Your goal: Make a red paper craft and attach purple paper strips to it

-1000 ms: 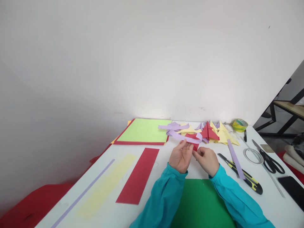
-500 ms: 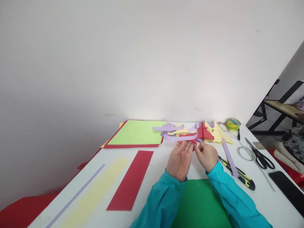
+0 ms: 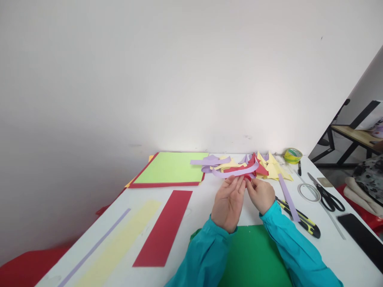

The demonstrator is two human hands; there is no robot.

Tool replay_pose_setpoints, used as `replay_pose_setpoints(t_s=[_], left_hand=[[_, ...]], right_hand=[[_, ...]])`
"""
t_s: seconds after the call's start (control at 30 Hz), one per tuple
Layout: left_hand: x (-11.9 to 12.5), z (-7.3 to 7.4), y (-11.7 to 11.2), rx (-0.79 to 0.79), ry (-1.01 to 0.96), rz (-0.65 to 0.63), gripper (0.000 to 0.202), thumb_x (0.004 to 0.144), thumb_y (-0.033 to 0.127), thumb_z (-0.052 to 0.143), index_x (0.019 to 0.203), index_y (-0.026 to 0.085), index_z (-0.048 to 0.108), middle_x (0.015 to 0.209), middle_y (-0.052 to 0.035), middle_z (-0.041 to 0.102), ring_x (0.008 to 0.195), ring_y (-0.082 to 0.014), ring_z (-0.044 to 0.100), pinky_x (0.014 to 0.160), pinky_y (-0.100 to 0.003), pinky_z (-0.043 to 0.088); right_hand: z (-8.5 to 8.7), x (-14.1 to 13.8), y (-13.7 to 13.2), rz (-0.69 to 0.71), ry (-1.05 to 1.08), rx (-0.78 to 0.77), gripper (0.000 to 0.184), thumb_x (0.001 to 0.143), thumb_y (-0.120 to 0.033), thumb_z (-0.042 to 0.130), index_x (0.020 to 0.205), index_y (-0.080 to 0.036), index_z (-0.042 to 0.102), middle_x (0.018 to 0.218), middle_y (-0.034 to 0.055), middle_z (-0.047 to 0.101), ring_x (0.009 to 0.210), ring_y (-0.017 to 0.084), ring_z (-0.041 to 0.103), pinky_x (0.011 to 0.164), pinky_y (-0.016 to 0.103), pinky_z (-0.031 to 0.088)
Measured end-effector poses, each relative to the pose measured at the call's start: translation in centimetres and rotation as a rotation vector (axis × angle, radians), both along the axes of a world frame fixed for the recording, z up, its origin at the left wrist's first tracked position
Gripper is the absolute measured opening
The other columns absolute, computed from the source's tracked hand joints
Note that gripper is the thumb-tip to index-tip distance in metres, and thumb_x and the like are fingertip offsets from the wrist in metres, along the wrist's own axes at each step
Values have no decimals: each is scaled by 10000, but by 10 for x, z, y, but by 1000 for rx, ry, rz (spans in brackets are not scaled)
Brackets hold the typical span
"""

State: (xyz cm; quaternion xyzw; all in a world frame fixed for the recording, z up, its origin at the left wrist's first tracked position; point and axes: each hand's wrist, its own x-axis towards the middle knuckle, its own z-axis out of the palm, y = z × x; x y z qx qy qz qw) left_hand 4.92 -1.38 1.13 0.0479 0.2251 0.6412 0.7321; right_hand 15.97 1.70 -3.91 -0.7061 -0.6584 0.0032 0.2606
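My left hand (image 3: 229, 201) and my right hand (image 3: 261, 194) meet over the white table (image 3: 197, 207), both in teal sleeves. Together they pinch a small folded red paper piece (image 3: 243, 172) with a curved purple paper strip (image 3: 236, 172) arching across it. My left fingers lie along its left side, and my right fingertips are pressed together on its right end. Just behind lies a pile of folded yellow and red paper shapes (image 3: 269, 167) and loose purple strips (image 3: 209, 161).
A light-green sheet on red paper (image 3: 172, 167) lies at the back left. A red strip (image 3: 164, 227), a yellow strip (image 3: 122, 239) and a thin purple strip (image 3: 95, 247) lie at left. A green sheet (image 3: 254, 255) lies nearest me. Right: utility knife (image 3: 299, 219), tape ring (image 3: 309, 192), scissors (image 3: 327, 196), phone (image 3: 362, 237), tape roll (image 3: 293, 155).
My hands have closed together on the red piece and lifted it slightly. The purple strip now bows up over it. My view has shifted a little to the right.
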Motion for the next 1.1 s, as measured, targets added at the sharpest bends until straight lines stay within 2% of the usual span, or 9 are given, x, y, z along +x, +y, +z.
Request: replay_pose_setpoints(t_s=[0.37, 0.7, 1.1], left_hand=[[-1, 0, 1, 16, -3, -10, 191, 820, -7, 420, 798, 101, 575, 1004, -155, 643, 1132, -248, 550, 992, -335, 439], [-3, 3, 1, 10, -8, -8, 189, 806, -3, 438, 787, 117, 582, 1033, -141, 639, 1162, -228, 528, 1018, -340, 411], [-1, 1, 1, 33, 4, -14, 166, 793, 6, 455, 812, 113, 580, 1049, -156, 633, 1133, -222, 553, 1024, -337, 400]], right_hand=[[2, 0, 0, 23, -36, -24, 416, 902, -374, 383, 596, -191, 599, 635, 49, 679, 585, 153, 568, 501, 278, 162], [3, -1, -1, 40, -23, -27, 435, 909, -376, 376, 586, -192, 602, 609, 43, 659, 568, 151, 557, 500, 277, 180], [3, -1, -2, 64, 111, -6, 394, 883, -323, 400, 573, -192, 605, 604, 75, 650, 578, 188, 572, 502, 277, 216]])
